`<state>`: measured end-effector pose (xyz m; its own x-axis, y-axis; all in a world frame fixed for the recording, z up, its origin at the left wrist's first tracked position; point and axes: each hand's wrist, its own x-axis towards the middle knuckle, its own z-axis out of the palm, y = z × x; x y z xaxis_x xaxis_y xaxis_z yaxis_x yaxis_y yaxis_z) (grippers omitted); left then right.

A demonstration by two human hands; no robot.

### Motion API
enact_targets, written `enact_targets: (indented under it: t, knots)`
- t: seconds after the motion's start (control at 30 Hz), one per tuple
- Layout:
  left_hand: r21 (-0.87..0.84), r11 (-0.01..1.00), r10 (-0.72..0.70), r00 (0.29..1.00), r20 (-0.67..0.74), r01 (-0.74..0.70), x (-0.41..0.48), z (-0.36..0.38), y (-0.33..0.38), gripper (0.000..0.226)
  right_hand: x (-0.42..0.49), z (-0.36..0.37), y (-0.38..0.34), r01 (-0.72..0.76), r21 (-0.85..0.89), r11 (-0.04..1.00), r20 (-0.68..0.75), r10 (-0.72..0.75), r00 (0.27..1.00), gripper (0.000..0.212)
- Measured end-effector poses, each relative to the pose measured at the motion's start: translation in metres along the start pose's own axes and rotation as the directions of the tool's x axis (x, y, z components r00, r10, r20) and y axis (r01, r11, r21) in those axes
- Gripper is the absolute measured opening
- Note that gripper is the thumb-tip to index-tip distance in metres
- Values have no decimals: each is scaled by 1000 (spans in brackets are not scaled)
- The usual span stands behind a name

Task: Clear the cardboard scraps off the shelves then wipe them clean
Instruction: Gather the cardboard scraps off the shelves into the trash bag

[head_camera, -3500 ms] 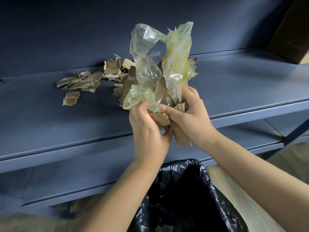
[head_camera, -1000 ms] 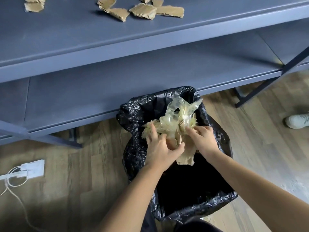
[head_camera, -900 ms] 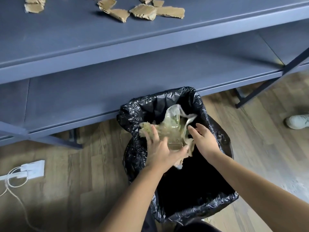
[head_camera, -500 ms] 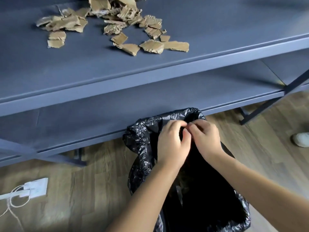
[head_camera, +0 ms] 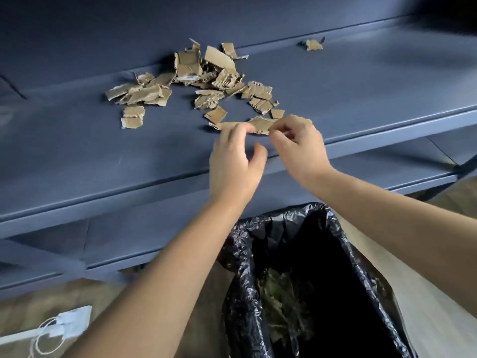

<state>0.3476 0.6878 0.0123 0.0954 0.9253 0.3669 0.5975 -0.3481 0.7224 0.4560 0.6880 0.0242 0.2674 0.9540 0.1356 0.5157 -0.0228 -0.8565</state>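
Observation:
Several torn cardboard scraps [head_camera: 206,81] lie in a loose pile on the dark blue shelf [head_camera: 103,156], and one lone scrap [head_camera: 313,44] sits at the back right. My left hand [head_camera: 232,161] reaches over the shelf's front edge, its loosely curled fingers touching the nearest flat scrap [head_camera: 227,125] with the thumb held apart. My right hand [head_camera: 299,146] is beside it, fingertips pinching the right end of a corrugated scrap [head_camera: 260,124]. Both scraps still lie on the shelf.
A bin lined with a black bag [head_camera: 284,223] stands on the floor below my arms, with crumpled plastic and cardboard [head_camera: 281,301] inside. A lower shelf [head_camera: 387,171] runs beneath. A white power strip with cable [head_camera: 69,324] lies on the wooden floor at left.
The plastic and cardboard bundle dropped into the bin. Both hands then rose from the bin's mouth to the shelf and reached the nearest scraps. The view tilted upward.

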Motion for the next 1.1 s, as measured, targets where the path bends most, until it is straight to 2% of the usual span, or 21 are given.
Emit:
enact_targets:
  t: [0.07,0.13,0.2,0.27,0.33,0.4,0.47,0.57,0.73,0.9,1.0,1.1]
  knots:
    - [100,995,14,1000,0,-14,18,-9,-13,45,18,8,0,18,-82,997,-5,-18,1000,26]
    - [192,981,-39,998,45,30,34,-14,-25,43,34,16,4,11,-226,974,0,-12,1000,39]
    - [262,963,-91,991,100,63,48,-15,-36,49,50,24,9,-39,-354,934,-9,39,999,47]
    - [304,951,-109,983,151,58,60,-13,-47,56,66,32,15,-113,-416,902,-16,117,993,50]
    - [343,937,-140,971,194,67,71,-8,-56,59,79,41,17,-120,-462,879,23,147,989,52]
    - [365,927,-172,962,211,86,80,-1,-61,60,89,51,13,-52,-429,902,78,94,992,49]
    - [372,924,-178,962,207,90,91,6,-61,58,94,60,6,20,-294,956,120,16,993,41]
    - [404,910,-205,951,233,97,102,17,-59,57,105,61,2,95,-194,976,97,-78,992,36]
    - [453,892,-144,951,272,5,101,29,-62,55,143,30,17,-7,-325,946,11,12,1000,43]
    - [494,869,-161,946,281,2,100,31,-67,55,180,-10,47,-104,-459,882,-27,104,994,45]
    - [501,866,-158,953,258,8,99,31,-65,70,199,-24,65,-167,-525,835,-77,148,986,43]
    - [523,852,-162,957,241,12,98,29,-64,83,218,-27,78,-151,-607,780,-63,143,988,44]
